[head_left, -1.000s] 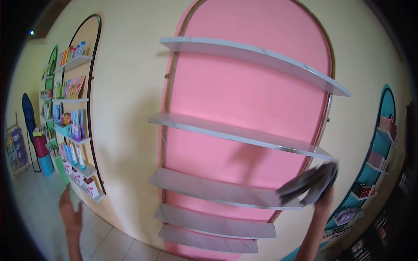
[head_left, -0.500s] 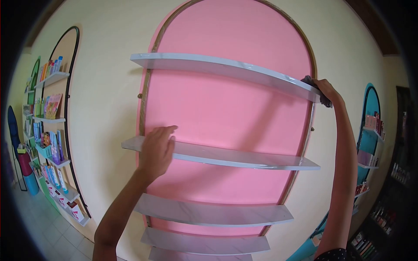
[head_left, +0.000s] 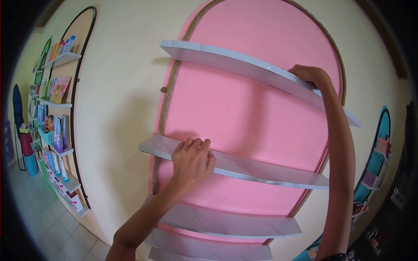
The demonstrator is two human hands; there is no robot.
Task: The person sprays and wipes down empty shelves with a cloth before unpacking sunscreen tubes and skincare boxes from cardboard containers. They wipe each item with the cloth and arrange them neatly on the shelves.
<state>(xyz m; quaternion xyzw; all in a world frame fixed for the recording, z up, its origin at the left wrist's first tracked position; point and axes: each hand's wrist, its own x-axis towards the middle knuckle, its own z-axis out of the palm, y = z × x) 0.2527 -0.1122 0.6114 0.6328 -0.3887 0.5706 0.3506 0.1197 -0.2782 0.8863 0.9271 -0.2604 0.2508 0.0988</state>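
My right hand [head_left: 311, 76] is on the upper white marbled shelf [head_left: 244, 63], right of its middle, with the fingers over the top edge. The dark cloth in this hand is almost wholly hidden behind the fingers and shelf edge. Lower and to the left, my left hand [head_left: 193, 161] overlaps the second shelf [head_left: 261, 169]. Its fingers are slightly bent and apart at the shelf's top, with nothing held in them. Behind both shelves is a pink arched panel [head_left: 217, 108] with a brownish edge strip.
More marbled shelves [head_left: 230, 222] run below on the same panel. At the left, a peach arched unit [head_left: 85, 56] carries bottles, packets and a turquoise basket [head_left: 45, 135]. A teal arched unit [head_left: 375, 163] with products stands at the right. Pale floor tiles [head_left: 61, 235] show lower left.
My right hand has moved left along the upper shelf from its right end, and the cloth has gone mostly out of sight. My left hand has come onto the second shelf. The view has shifted.
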